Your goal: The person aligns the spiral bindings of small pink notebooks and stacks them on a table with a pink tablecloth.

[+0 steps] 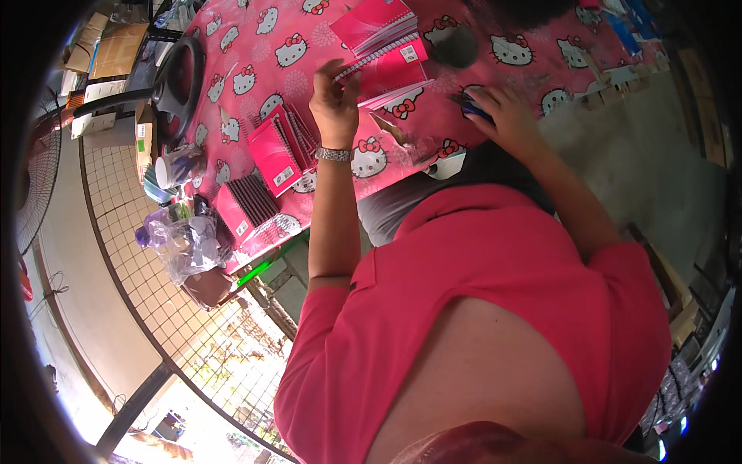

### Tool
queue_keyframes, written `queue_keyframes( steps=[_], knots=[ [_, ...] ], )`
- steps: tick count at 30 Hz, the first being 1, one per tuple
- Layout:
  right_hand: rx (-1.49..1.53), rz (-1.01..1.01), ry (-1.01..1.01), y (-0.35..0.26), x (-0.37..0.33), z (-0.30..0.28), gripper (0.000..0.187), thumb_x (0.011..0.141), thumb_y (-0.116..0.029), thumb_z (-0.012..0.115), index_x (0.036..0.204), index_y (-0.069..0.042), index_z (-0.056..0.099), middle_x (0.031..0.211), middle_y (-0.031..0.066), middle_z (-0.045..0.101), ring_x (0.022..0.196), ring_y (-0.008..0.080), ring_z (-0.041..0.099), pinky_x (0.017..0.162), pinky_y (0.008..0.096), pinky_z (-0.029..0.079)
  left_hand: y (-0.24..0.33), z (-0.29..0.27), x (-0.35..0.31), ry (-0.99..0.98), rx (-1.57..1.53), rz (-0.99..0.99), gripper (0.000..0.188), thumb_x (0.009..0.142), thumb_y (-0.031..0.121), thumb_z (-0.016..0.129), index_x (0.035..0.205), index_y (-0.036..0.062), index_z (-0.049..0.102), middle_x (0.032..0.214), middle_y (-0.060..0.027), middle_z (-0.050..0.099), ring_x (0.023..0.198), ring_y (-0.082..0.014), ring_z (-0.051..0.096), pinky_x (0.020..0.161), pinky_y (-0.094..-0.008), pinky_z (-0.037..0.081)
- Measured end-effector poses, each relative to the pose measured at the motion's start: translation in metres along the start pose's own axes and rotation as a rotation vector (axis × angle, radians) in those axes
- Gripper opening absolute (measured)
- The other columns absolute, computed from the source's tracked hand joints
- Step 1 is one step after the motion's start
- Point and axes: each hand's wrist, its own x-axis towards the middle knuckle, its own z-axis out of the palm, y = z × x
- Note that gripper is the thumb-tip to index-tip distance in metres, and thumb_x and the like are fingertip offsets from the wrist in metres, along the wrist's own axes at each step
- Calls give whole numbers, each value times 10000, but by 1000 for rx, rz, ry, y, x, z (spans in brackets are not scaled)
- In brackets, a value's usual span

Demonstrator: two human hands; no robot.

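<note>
A pink spiral notebook (390,71) lies on the table in front of me, its coil edge toward my left hand. My left hand (336,108), with a metal watch at the wrist, has its fingers bent at the coil's left end and appears to grip the notebook there. To the right, my right hand (504,116) is closed over a small dark blue tool (475,110), mostly hidden by the fingers; its exact kind cannot be made out. Just beyond the first notebook is a stack of pink spiral notebooks (375,25).
More pink notebooks (274,158) and another notebook stack (243,207) lie on the left side of the patterned pink tablecloth (255,46). Beyond them stand a white cup (171,170), a plastic bag (185,243) and a black fan-like ring (179,89). A wire mesh (147,263) runs alongside.
</note>
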Motion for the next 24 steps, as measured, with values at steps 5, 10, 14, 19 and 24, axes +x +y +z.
queue_keyframes(
  steps=[5, 10, 14, 19, 24],
  knots=[
    [404, -209, 247, -68, 53, -12, 474, 811, -308, 721, 1209, -74, 613, 1104, 84, 606, 1023, 285, 579, 894, 391, 464, -25, -11, -5, -44, 243, 3, 224, 887, 160, 714, 1058, 53, 616, 737, -92, 665, 582, -138, 639, 542, -251, 477],
    [364, -247, 338, -93, 86, -10, 481, 764, -292, 745, 1177, -78, 622, 1082, 71, 610, 1006, 273, 577, 883, 401, 465, -2, 0, -6, 8, 18, 22, 173, 890, 134, 709, 1010, 31, 639, 763, -90, 677, 603, -128, 633, 567, -247, 494],
    [220, -276, 351, -102, 92, -9, 493, 742, -269, 759, 1179, -83, 628, 1101, 51, 609, 992, 261, 575, 875, 401, 468, -9, -2, -11, -31, -71, -38, 186, 858, 82, 728, 1007, 0, 652, 778, -65, 676, 647, -111, 627, 619, -237, 505],
    [99, -295, 333, -108, 94, -5, 428, 774, -250, 722, 1153, -73, 634, 1071, 62, 607, 999, 262, 569, 819, 370, 485, -11, -1, -12, 14, -86, 7, 164, 829, 38, 733, 975, -7, 673, 753, -69, 666, 660, -115, 613, 638, -236, 498],
    [710, 138, -223, -116, 98, -21, 365, 841, -254, 690, 1133, -42, 640, 1029, 126, 647, 904, 272, 633, 749, 366, 507, -7, -2, -14, 67, 120, 117, 144, 817, 14, 718, 960, 12, 699, 735, -88, 645, 638, -133, 611, 613, -269, 493]
  ],
)
